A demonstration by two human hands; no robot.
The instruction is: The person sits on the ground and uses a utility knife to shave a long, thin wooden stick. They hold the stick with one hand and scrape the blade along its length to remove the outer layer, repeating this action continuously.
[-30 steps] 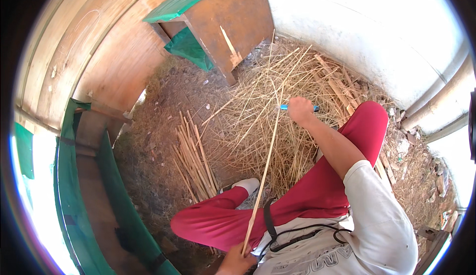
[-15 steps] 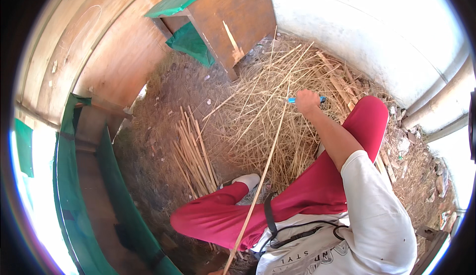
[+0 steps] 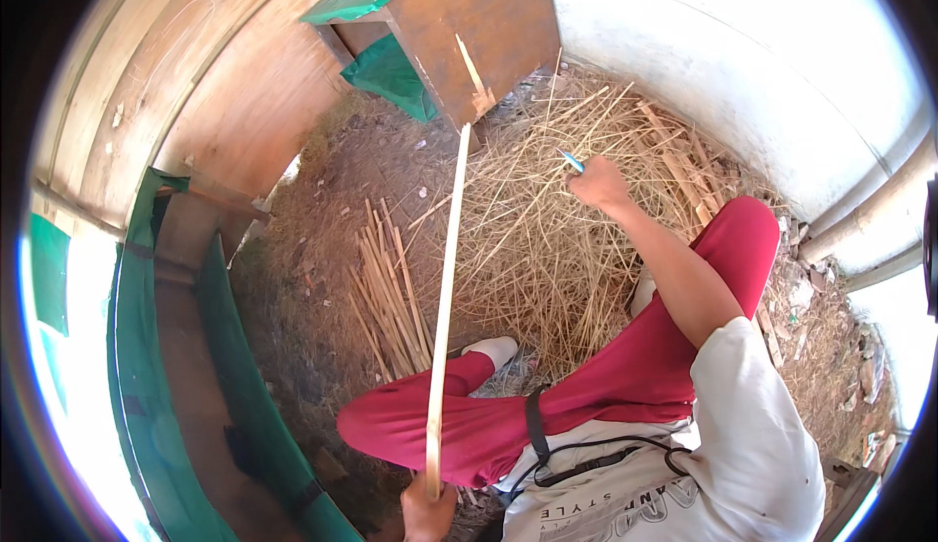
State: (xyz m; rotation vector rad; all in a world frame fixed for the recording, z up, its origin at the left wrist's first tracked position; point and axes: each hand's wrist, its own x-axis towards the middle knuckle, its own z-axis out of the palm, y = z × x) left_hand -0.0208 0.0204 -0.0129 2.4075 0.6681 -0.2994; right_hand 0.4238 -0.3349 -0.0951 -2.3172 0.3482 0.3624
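My left hand (image 3: 428, 513), low near my body, is closed round the lower end of a long, pale bamboo strip (image 3: 450, 268). The strip rises across my bent leg, its far tip by the foot of a wooden box. A small knife (image 3: 575, 162) with a blue handle sits in my right hand (image 3: 600, 186), its narrow blade pointing up and left. That hand is over a heap of thin bamboo shavings (image 3: 547, 234), apart from the strip. Left of the heap lies a bundle of bamboo strips (image 3: 386, 293).
The brown wooden box (image 3: 489, 24) with a green cover stands at the far side. A long green-edged trough (image 3: 181, 386) runs along the left. Split bamboo pieces (image 3: 689, 185) lie at the heap's right, near a white wall sheet (image 3: 733, 83). My crossed legs (image 3: 586, 376) are in front.
My left hand has come up into view, and the strip now stands more upright and farther left. The knife has come off the strip and turned, its blade now showing.
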